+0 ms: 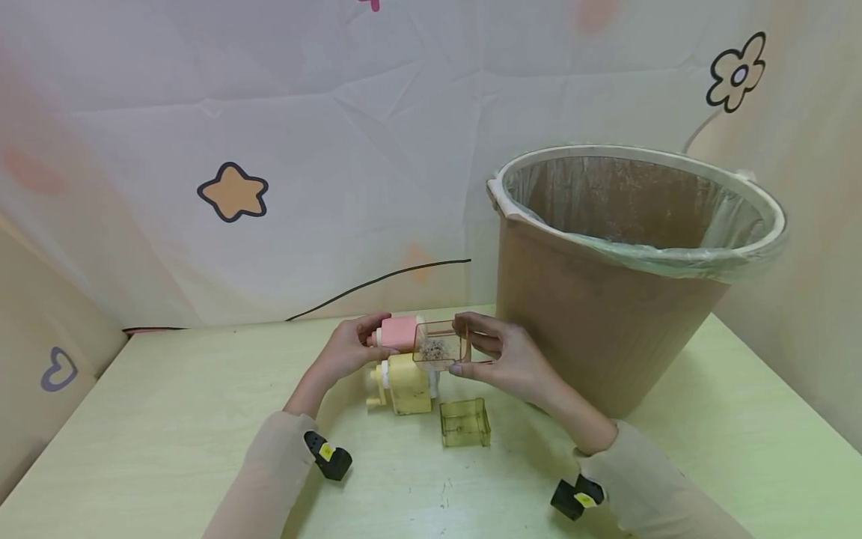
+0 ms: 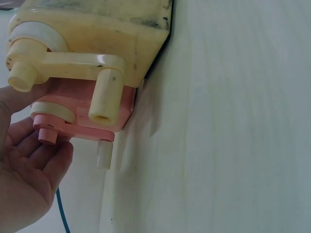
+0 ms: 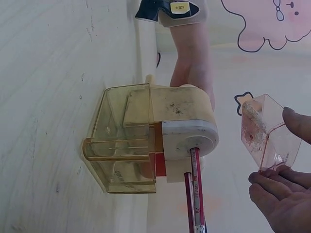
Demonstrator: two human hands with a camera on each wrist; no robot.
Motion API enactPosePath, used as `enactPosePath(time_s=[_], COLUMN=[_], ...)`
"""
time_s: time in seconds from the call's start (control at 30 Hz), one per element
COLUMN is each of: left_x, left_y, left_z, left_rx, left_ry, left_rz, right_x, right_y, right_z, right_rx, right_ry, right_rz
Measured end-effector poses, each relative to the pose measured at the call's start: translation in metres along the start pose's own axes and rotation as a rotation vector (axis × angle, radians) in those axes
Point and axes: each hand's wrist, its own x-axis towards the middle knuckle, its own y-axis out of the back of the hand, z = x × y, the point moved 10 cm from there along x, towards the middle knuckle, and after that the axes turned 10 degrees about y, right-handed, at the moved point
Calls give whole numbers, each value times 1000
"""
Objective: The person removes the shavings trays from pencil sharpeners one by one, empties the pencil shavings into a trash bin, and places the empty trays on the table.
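My left hand (image 1: 346,350) grips the pink pencil sharpener (image 1: 399,334), thumb on the near side and fingers behind it. Closer to me stands the yellow pencil sharpener (image 1: 409,385), its crank (image 2: 73,65) facing left. My right hand (image 1: 508,355) pinches a clear pinkish shavings drawer (image 1: 441,346) between thumb and fingers, above the table. Pencil shavings (image 3: 255,119) lie inside this drawer. The yellow see-through drawer (image 1: 465,423) rests on the table, apart from its sharpener. In the right wrist view, two red pencils (image 3: 196,184) stick out of the sharpeners' fronts.
A large brown trash bin (image 1: 592,314) with a plastic liner stands right of my right hand. Small dark specks (image 1: 444,494) lie on the pale table (image 1: 202,419). Behind it hangs a patterned cloth (image 1: 337,165).
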Motion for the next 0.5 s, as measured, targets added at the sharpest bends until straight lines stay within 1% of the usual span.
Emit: enactPosePath(time_s=[0.1, 0.2, 0.5], left_x=[-1, -1, 2], left_y=[1, 1, -1], left_z=[0, 2, 1], left_rx=[27, 47, 46], left_ry=[6, -1, -12], left_rz=[12, 11, -4], right_x=[0, -1, -3], right_y=[2, 5, 9], right_z=[-1, -3, -15], right_rx=[2, 7, 12], right_ry=[0, 1, -2], right_rz=[11, 20, 33])
